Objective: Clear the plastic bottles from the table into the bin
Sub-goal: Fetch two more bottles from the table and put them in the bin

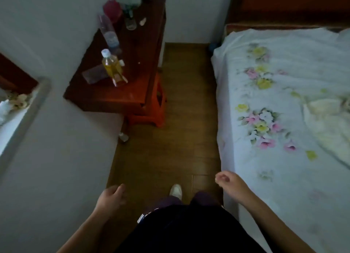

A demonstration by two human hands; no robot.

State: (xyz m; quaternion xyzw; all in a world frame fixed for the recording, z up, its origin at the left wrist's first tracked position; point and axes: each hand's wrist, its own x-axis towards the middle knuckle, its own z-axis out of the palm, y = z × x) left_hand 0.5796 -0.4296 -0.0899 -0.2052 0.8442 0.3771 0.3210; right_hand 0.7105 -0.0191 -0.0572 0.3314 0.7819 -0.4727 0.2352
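Observation:
A dark wooden bedside table (pixel 106 99) stands against the left wall ahead of me. On it a bottle of yellow liquid with a white cap (pixel 112 66) stands near the front. A tall clear bottle with a pale label (pixel 108 30) stands behind it, and a red-topped container (pixel 112 10) at the back. My left hand (pixel 110 197) hangs low over the floor, fingers loosely apart and empty. My right hand (pixel 230 184) is by the bed's edge, fingers curled, holding nothing. Both hands are far from the bottles. No bin is in view.
A bed with a white floral sheet (pixel 280 110) fills the right side. An orange plastic stool (pixel 151 110) sits tucked beside the table. A small clear bottle (pixel 123 137) lies on the wooden floor (pixel 176 148) by the wall. A flat clear object (pixel 92 75) lies on the table.

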